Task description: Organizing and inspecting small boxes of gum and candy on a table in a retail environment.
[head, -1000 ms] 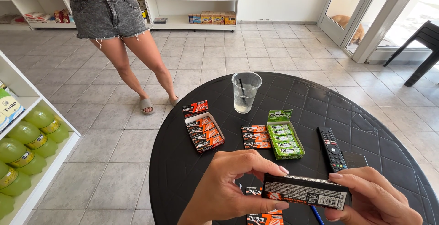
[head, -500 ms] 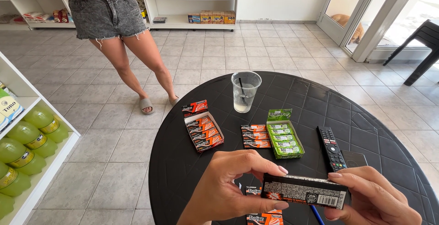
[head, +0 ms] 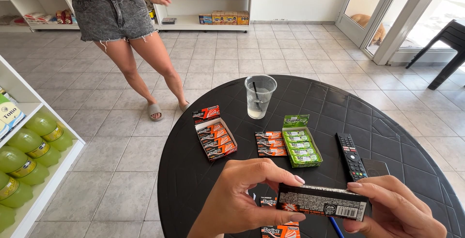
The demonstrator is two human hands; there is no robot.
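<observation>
Both hands gripping black gum box (head: 322, 202) by its ends, above near edge of round black table (head: 310, 102): left hand (head: 249, 194) pinching left end, right hand (head: 392, 209) clasping right end, label side turned up toward camera for viewing. Orange display box (head: 215, 138), green display box (head: 299, 145), remote (head: 351, 155), plastic cup (head: 260, 96) resting beyond, within reach.

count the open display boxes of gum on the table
2: an orange display box left of centre, lid flipped up, and a green display box right of it, beside the remote. Loose packs near the hands don't count.
</observation>
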